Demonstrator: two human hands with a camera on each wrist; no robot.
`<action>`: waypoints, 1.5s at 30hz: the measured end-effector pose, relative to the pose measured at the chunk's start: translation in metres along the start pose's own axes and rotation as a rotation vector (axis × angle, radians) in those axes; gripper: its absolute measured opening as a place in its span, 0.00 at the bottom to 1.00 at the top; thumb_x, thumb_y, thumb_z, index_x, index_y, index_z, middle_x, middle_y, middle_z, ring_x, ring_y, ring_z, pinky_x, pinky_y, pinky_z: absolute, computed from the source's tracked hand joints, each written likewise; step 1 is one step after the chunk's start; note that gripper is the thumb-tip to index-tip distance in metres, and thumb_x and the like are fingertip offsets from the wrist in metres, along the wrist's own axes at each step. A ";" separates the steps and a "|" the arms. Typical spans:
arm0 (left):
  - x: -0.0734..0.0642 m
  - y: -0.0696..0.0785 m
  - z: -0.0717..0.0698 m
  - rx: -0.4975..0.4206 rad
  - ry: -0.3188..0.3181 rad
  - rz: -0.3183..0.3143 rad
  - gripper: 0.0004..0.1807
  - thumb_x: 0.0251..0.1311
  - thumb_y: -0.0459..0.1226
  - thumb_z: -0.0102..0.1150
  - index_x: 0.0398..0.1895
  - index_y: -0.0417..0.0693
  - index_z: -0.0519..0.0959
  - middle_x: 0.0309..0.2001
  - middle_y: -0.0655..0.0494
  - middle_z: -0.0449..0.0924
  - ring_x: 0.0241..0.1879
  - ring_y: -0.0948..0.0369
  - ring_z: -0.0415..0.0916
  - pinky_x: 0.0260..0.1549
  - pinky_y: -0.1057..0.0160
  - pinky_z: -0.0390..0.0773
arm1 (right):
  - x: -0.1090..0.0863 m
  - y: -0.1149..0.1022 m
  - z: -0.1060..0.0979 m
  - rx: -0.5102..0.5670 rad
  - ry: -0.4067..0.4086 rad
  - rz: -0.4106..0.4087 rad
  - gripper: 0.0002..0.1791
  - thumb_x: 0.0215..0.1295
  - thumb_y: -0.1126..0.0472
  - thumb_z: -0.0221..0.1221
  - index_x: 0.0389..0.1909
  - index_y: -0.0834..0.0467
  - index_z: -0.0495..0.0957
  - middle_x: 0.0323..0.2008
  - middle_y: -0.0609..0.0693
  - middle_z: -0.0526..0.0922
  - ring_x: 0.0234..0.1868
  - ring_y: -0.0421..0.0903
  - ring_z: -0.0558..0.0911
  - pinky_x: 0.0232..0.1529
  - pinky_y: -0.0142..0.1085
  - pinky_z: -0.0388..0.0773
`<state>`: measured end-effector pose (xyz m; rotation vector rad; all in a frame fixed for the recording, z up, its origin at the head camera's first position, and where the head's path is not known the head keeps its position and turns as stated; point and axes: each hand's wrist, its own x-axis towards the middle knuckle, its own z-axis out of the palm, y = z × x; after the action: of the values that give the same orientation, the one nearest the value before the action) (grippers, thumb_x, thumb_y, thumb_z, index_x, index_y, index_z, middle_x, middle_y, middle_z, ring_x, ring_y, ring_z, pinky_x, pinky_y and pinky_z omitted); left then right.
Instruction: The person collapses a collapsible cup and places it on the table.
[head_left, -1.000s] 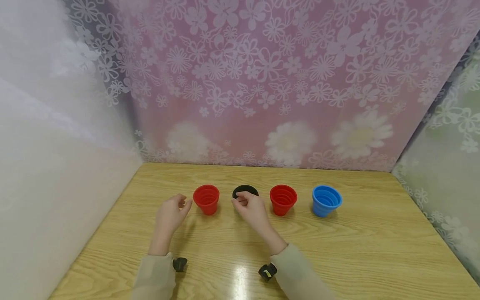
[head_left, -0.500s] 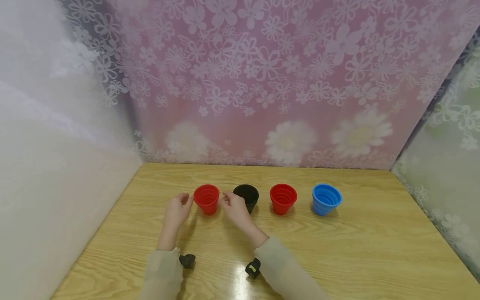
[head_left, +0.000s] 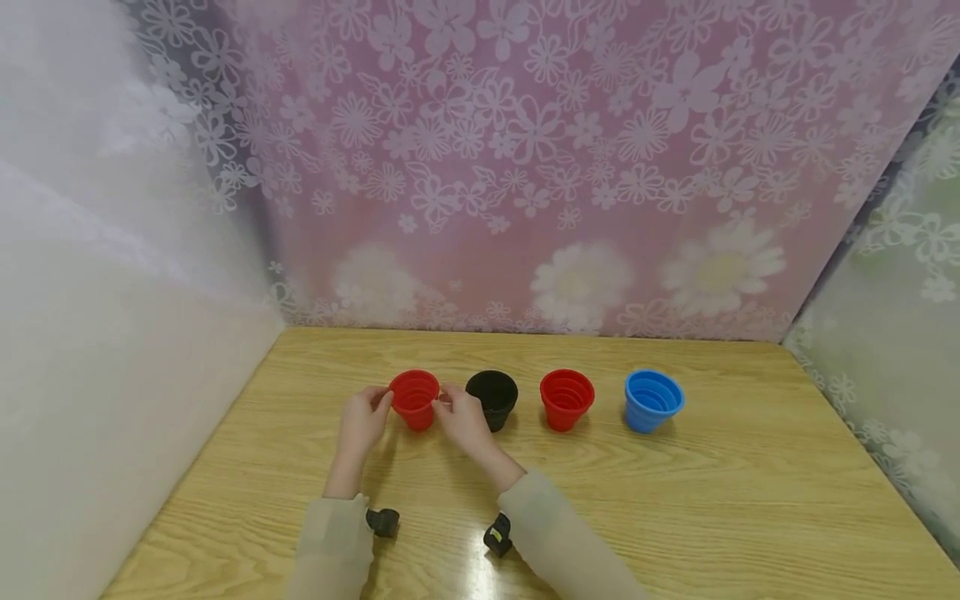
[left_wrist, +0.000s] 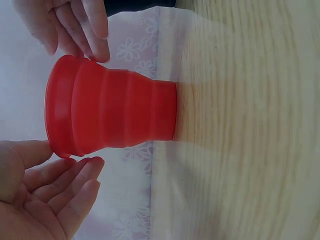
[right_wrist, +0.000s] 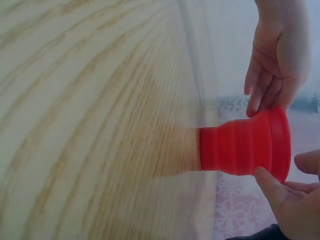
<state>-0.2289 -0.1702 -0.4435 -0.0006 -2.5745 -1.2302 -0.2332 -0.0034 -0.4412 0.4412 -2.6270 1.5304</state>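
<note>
A red collapsible cup [head_left: 415, 402] with stepped sides stands upright at the left end of a row on the wooden table. My left hand [head_left: 365, 418] is at its left side, thumb and fingertips right at the rim. From the other side my right hand [head_left: 462, 421] meets the cup, its thumb against the wall below the rim in the right wrist view. The fingers of both hands look loosely extended rather than wrapped around it. In the left wrist view the same red cup [left_wrist: 115, 107] sits between the left hand [left_wrist: 47, 195] and the right hand [left_wrist: 75, 25].
A black cup [head_left: 495, 390] stands just right of my right hand, partly behind it. Farther right are a second red cup [head_left: 566, 400] and a blue cup [head_left: 652, 402]. A pink flowered curtain [head_left: 525, 183] hangs behind the table [head_left: 675, 517], with a white wall at left.
My right hand has moved left from in front of the black cup to the left red cup's right side. My left hand has shifted right to that cup's rim.
</note>
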 end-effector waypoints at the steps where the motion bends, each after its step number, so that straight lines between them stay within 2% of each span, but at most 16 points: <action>1: 0.000 0.000 0.000 -0.001 -0.004 0.000 0.13 0.59 0.33 0.51 0.39 0.29 0.77 0.34 0.40 0.78 0.35 0.50 0.75 0.35 0.54 0.74 | 0.000 0.000 0.001 -0.002 0.004 -0.005 0.17 0.61 0.66 0.53 0.50 0.70 0.71 0.42 0.60 0.78 0.41 0.51 0.78 0.39 0.37 0.76; 9: -0.004 0.006 0.000 0.005 -0.008 -0.008 0.13 0.59 0.33 0.52 0.40 0.30 0.76 0.35 0.41 0.78 0.36 0.51 0.75 0.37 0.55 0.75 | -0.004 -0.001 0.002 0.019 0.017 0.004 0.16 0.61 0.67 0.53 0.49 0.69 0.72 0.42 0.60 0.78 0.41 0.50 0.78 0.38 0.35 0.76; 12: -0.006 0.012 -0.002 -0.002 0.001 0.000 0.14 0.60 0.35 0.51 0.42 0.31 0.76 0.37 0.41 0.78 0.37 0.51 0.75 0.38 0.54 0.75 | -0.008 -0.006 -0.002 0.032 0.042 -0.017 0.16 0.60 0.67 0.53 0.48 0.69 0.72 0.41 0.60 0.79 0.40 0.49 0.79 0.37 0.35 0.77; 18: -0.013 0.034 -0.007 -0.043 0.027 0.051 0.15 0.60 0.37 0.51 0.44 0.33 0.76 0.39 0.43 0.78 0.39 0.52 0.75 0.37 0.55 0.76 | -0.020 -0.017 -0.019 0.096 0.100 -0.082 0.16 0.58 0.67 0.56 0.47 0.69 0.73 0.39 0.60 0.79 0.36 0.48 0.81 0.35 0.34 0.77; 25: -0.023 0.064 -0.009 -0.052 0.064 0.142 0.14 0.59 0.36 0.52 0.42 0.33 0.77 0.38 0.44 0.79 0.36 0.52 0.76 0.31 0.57 0.78 | -0.035 -0.025 -0.046 0.216 0.080 -0.054 0.20 0.54 0.65 0.61 0.48 0.70 0.73 0.39 0.62 0.79 0.36 0.51 0.80 0.36 0.34 0.77; 30: -0.025 0.079 -0.003 -0.061 0.062 0.192 0.13 0.59 0.36 0.53 0.41 0.34 0.77 0.36 0.46 0.79 0.35 0.53 0.76 0.28 0.59 0.78 | -0.041 -0.024 -0.064 0.278 0.092 -0.050 0.21 0.54 0.67 0.61 0.48 0.71 0.72 0.40 0.63 0.78 0.39 0.53 0.79 0.38 0.35 0.76; 39: -0.027 0.098 0.014 -0.118 0.032 0.227 0.13 0.59 0.38 0.53 0.41 0.36 0.78 0.36 0.48 0.80 0.35 0.55 0.76 0.27 0.61 0.78 | -0.050 -0.017 -0.095 0.221 0.136 0.035 0.21 0.51 0.61 0.63 0.47 0.63 0.75 0.39 0.56 0.80 0.36 0.48 0.79 0.33 0.35 0.77; 45: -0.030 0.107 0.020 -0.132 0.024 0.227 0.13 0.59 0.39 0.53 0.39 0.38 0.78 0.36 0.50 0.80 0.34 0.57 0.76 0.26 0.65 0.77 | -0.053 -0.011 -0.110 0.226 0.147 0.041 0.21 0.50 0.61 0.64 0.47 0.63 0.76 0.40 0.55 0.80 0.36 0.47 0.79 0.33 0.34 0.77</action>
<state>-0.1918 -0.0828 -0.3815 -0.2953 -2.3889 -1.2997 -0.1886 0.0970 -0.3873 0.2772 -2.3785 1.8072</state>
